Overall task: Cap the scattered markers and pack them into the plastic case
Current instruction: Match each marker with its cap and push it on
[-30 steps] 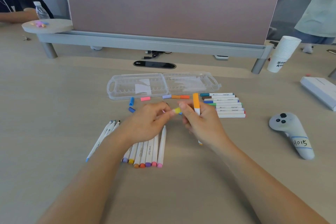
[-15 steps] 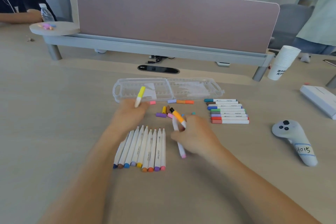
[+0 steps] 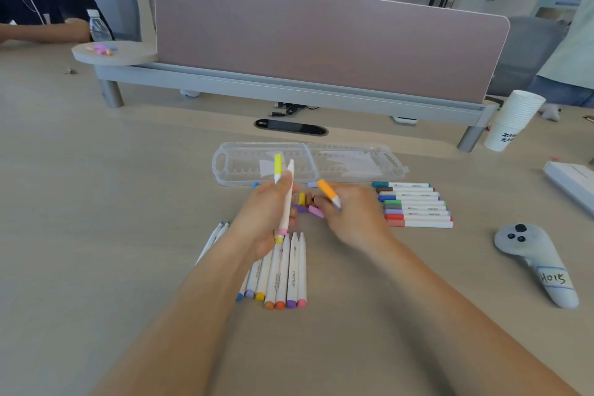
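My left hand (image 3: 262,215) holds two markers upright: a yellow-capped marker (image 3: 277,167) and an uncapped pink-ended marker (image 3: 287,199). My right hand (image 3: 353,215) grips an orange-capped marker (image 3: 328,192), and its fingers reach down to a pink cap (image 3: 315,211) among loose caps (image 3: 302,202). The clear plastic case (image 3: 225,167) lies open and empty just beyond. A row of uncapped markers (image 3: 283,276) lies under my left wrist. Capped markers (image 3: 414,204) lie in a neat stack to the right.
A grey controller labelled H015 (image 3: 540,264) lies at the right. A stack of paper cups (image 3: 511,122) and a white box (image 3: 572,183) sit at the far right. A pink divider screen (image 3: 321,42) crosses the desk behind the case. People sit and stand beyond.
The pink-ended marker passed from my right hand to my left, which now holds it beside the yellow one and has lifted. My right hand moved down onto the loose caps.
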The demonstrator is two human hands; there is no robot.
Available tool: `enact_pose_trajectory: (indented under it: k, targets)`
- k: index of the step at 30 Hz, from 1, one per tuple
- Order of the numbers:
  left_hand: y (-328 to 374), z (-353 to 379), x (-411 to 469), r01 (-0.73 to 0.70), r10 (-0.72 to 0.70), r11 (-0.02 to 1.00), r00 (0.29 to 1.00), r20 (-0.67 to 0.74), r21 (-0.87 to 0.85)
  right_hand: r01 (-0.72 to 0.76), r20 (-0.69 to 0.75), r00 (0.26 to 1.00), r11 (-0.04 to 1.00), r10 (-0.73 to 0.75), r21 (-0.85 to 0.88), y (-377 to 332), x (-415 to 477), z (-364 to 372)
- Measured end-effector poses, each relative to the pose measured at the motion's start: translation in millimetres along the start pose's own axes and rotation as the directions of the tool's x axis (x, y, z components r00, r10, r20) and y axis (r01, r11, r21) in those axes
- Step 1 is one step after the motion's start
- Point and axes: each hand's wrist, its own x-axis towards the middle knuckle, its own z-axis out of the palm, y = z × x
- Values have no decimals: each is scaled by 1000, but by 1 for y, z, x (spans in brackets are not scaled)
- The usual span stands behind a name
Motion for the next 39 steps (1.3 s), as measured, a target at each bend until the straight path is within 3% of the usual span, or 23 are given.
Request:
enact_pose_trajectory:
  k: [3, 8, 11, 13, 15, 17, 21, 29, 35, 39]
  targets:
    - [-1, -1, 1, 5, -4, 999, 1000, 17, -52, 23, 96, 995, 955, 6, -295, 15, 15, 21]
    - [-4, -5, 2, -30, 27, 998, 997, 68, 46, 43, 117, 993, 921, 2, -387, 15, 16, 21]
    - [-5, -4, 1, -30, 23, 997, 995, 95, 74, -26, 48, 998, 981, 35, -193, 19, 11, 4]
    - [-6, -2, 0, -30, 18, 995, 991, 130, 91, -149, -35, 987, 974, 157, 169, 15, 11, -11]
    - [-7, 0, -2, -32, 14, 995, 984, 178, 99, -199, -36, 964, 808, 263, 554, 5, 10, -26]
    - [-8, 2, -4, -44, 17, 992, 975, 221, 117, -150, -52, 958, 646, 283, 748, -7, 8, -38]
    - [-11, 7, -8, -62, 23, 989, 961, 275, 135, -24, -144, 963, 604, 228, 797, -18, 3, -45]
    - [-12, 9, -10, -113, 71, 985, 952, 299, 127, -77, -65, 977, 624, 201, 777, -17, -4, -33]
    - [-18, 17, -12, -200, 154, 969, 949, 274, 147, -43, -103, 977, 642, 188, 765, -16, -13, -29]
    - [-19, 31, -15, -312, 252, 929, 927, 277, 198, -50, -67, 976, 512, 208, 858, -17, -19, -36]
